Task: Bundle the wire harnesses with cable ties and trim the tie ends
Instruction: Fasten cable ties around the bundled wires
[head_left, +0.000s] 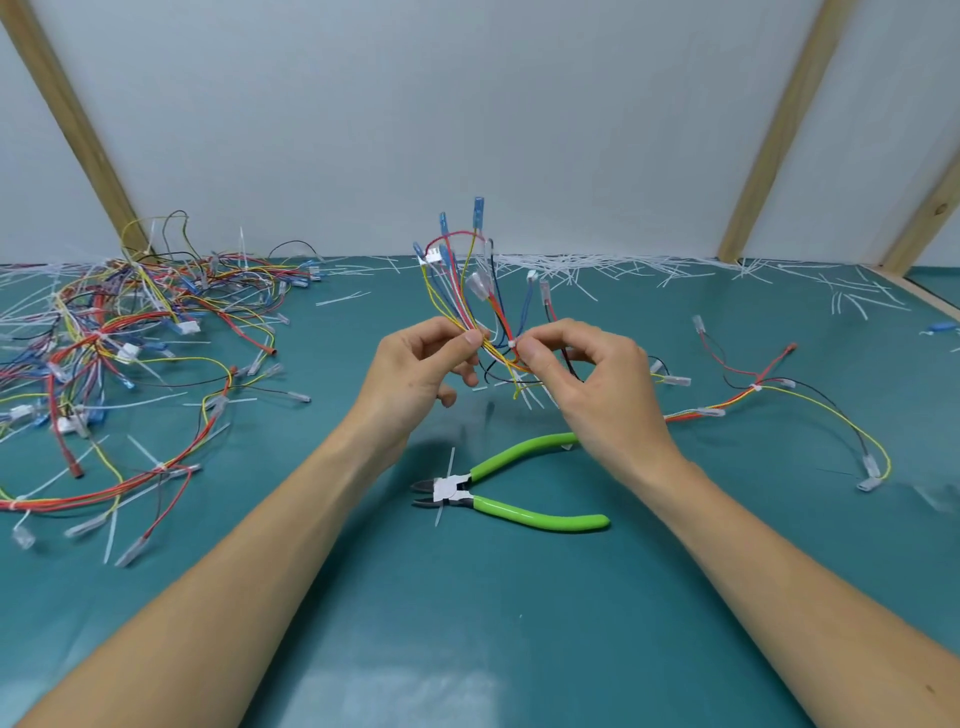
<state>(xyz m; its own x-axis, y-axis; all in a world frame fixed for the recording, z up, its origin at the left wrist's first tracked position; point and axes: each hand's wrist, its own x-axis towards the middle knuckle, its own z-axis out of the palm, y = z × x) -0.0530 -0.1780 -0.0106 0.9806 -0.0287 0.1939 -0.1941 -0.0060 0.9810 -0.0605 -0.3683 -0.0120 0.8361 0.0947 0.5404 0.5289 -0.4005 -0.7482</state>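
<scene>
I hold a wire harness (470, 291) of red, yellow, blue and black wires upright above the middle of the green mat, its blue and clear connectors pointing up. My left hand (415, 364) pinches the wire bundle between thumb and fingers. My right hand (587, 374) pinches the bundle at a white cable tie (512, 345) wrapped around the wires. Green-handled cutters (509, 488) lie open on the mat just below my hands, jaws pointing left.
A big tangled pile of harnesses (114, 353) covers the left side of the mat. Another tied harness (769, 395) lies to the right. Loose white cable ties (597, 267) are strewn along the back edge by the wall. Wooden frame posts (774, 130) rise at both sides.
</scene>
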